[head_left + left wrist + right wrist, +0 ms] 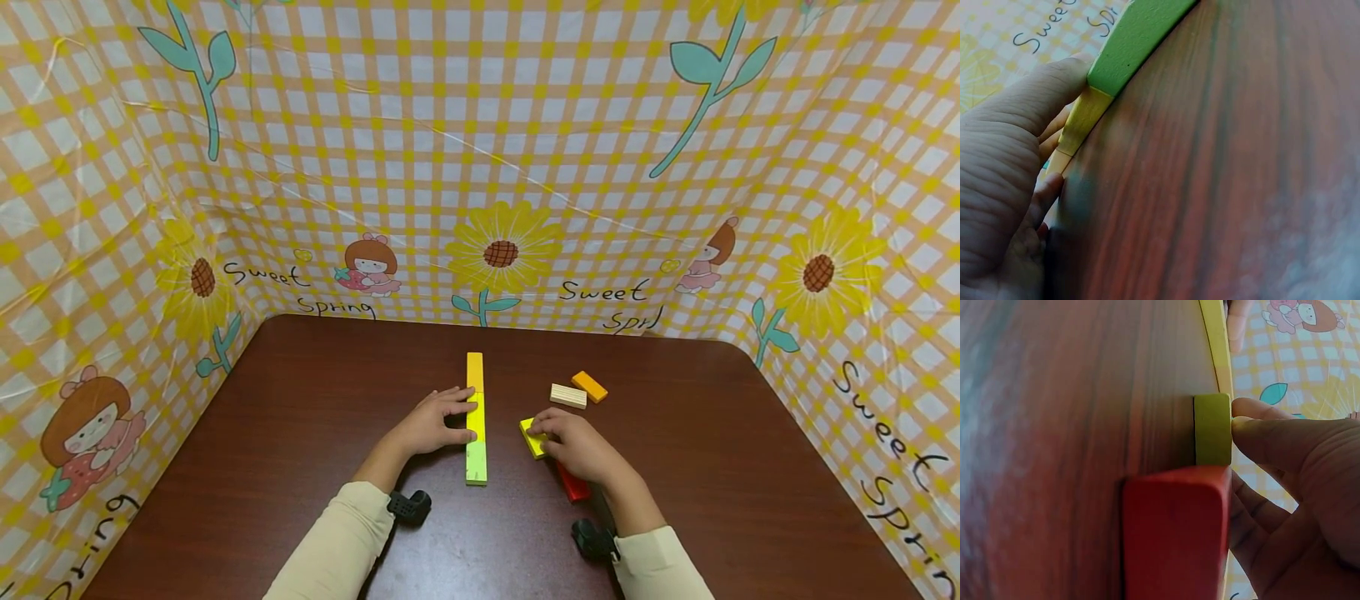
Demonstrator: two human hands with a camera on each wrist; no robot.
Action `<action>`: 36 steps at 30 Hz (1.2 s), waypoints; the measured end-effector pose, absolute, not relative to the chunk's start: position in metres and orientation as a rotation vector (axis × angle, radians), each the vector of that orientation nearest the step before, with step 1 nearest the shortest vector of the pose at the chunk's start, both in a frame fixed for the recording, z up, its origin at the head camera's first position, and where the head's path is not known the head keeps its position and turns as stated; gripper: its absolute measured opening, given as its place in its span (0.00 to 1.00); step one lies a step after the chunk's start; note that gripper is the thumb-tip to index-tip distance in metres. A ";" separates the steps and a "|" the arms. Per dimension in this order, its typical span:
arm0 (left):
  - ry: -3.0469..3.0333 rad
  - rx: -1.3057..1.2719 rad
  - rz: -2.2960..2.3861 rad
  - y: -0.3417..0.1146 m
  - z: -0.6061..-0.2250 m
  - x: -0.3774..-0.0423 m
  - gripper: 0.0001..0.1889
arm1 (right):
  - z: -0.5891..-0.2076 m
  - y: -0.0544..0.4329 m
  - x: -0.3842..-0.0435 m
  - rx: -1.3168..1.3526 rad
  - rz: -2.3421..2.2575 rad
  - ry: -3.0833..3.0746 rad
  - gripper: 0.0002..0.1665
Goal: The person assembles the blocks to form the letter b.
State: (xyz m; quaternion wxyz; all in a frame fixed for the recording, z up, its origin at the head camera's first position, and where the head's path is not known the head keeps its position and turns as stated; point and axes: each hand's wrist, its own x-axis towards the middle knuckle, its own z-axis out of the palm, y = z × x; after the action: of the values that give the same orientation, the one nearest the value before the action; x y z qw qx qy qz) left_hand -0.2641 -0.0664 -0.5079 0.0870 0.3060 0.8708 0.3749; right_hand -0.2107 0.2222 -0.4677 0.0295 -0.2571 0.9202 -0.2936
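An orange block (475,372), a yellow block (481,422) and a light green block (476,467) form a straight row, end to end. My left hand (437,419) stands at the row's left side, fairly straight fingertips and thumb touching it around the yellow block. In the left wrist view the thumb (1054,87) lies where green meets yellow. My right hand (576,442) is over a separate yellow block (532,442), bent fingers and thumb tip on it; I cannot tell whether they pinch it. A red block (573,483) lies right by it, partly hidden under that hand.
Beyond my right hand lie a pale wooden block (568,396) and another orange block (589,386), close together. The dark brown table (315,375) is enclosed at the back and sides by a yellow checked cloth (420,167).
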 end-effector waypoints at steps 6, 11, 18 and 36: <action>2.590 0.908 1.116 -0.066 -0.507 -0.264 0.30 | -0.467 0.216 -0.209 -0.801 -0.911 2.830 0.13; 2.590 0.914 1.114 -0.066 -0.507 -0.264 0.30 | -0.466 0.211 -0.207 -0.789 -0.918 2.836 0.12; 2.592 0.920 1.120 -0.066 -0.508 -0.264 0.30 | -0.468 0.204 -0.204 -0.786 -0.907 2.879 0.11; 2.587 0.916 1.137 -0.067 -0.506 -0.263 0.30 | -0.468 0.195 -0.191 -0.829 -0.893 2.859 0.10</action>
State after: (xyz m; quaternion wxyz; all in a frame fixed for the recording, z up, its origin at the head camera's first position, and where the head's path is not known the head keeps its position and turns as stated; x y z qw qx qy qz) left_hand -0.2630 -0.0665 -0.5063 0.0854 0.3073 0.8676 0.3814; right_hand -0.1910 0.1946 -0.4679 0.0168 -0.2667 0.9198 -0.2874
